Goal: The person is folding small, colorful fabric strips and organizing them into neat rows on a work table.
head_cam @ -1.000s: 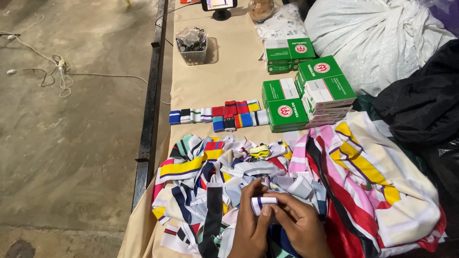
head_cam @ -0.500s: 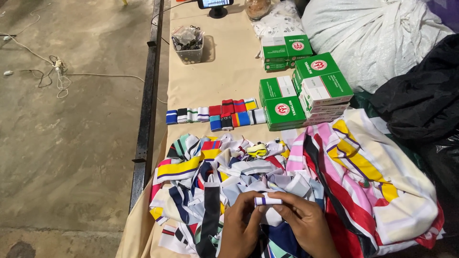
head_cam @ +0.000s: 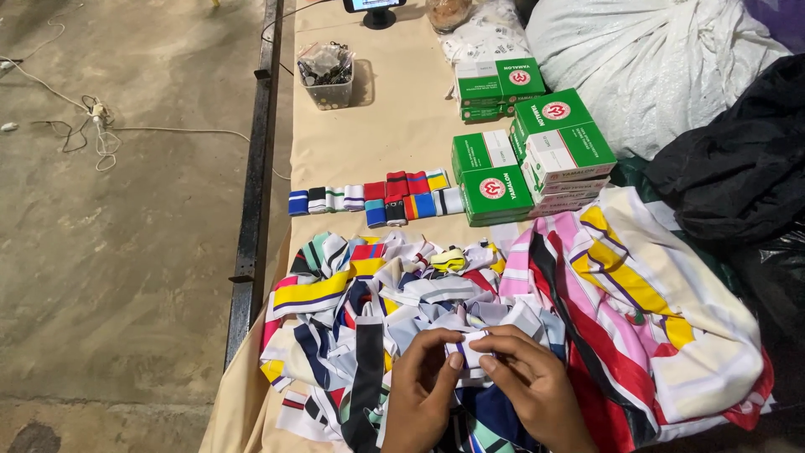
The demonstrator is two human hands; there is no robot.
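Both forearms are cut off by the near edge. The left hand (head_cam: 423, 393) and right hand (head_cam: 528, 387) cover most of the small white striped strip (head_cam: 466, 348); its full length cannot be told. The heap of striped strips (head_cam: 377, 310) runs past the near edge. The stand at the far edge (head_cam: 377, 10) is cropped at the top. Contents of the clear tub (head_cam: 327, 74) are too small to identify. The black cloth (head_cam: 738, 168) leaves the frame at right.

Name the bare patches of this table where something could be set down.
Bare tan table lies between the clear tub and the row of folded bands. Crowded: green boxes right, striped fabric pile near both hands.
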